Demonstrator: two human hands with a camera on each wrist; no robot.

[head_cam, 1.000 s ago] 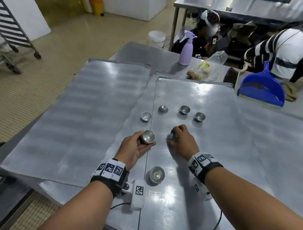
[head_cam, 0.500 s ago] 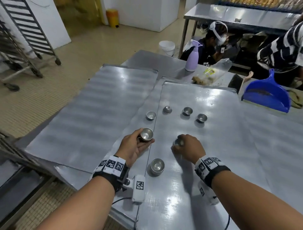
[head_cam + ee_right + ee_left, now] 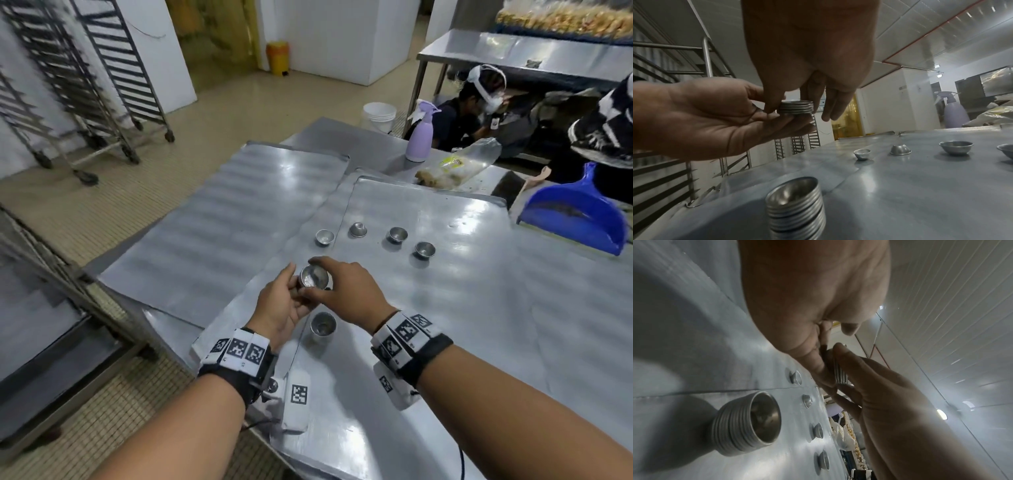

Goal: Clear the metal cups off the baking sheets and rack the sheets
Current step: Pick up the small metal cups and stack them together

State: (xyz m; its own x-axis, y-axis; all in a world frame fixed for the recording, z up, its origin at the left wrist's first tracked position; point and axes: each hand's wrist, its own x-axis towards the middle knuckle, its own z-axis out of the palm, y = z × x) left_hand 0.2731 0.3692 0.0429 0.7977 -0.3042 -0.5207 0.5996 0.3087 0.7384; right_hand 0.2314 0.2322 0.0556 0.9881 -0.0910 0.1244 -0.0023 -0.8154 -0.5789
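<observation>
Both hands (image 3: 346, 291) hiding stacked cups (image 3: 313, 277)

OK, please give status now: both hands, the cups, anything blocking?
Left hand holds small cup stack; right hand pinches its top. Second stack and four loose cups remain on sheet. Nothing blocking.

The head view looks down and forward over the sheets (image 3: 445, 274) from above. Each wrist view sits close behind its fingers, low over the sheets; all three share the held cups (image 3: 313, 277).
</observation>
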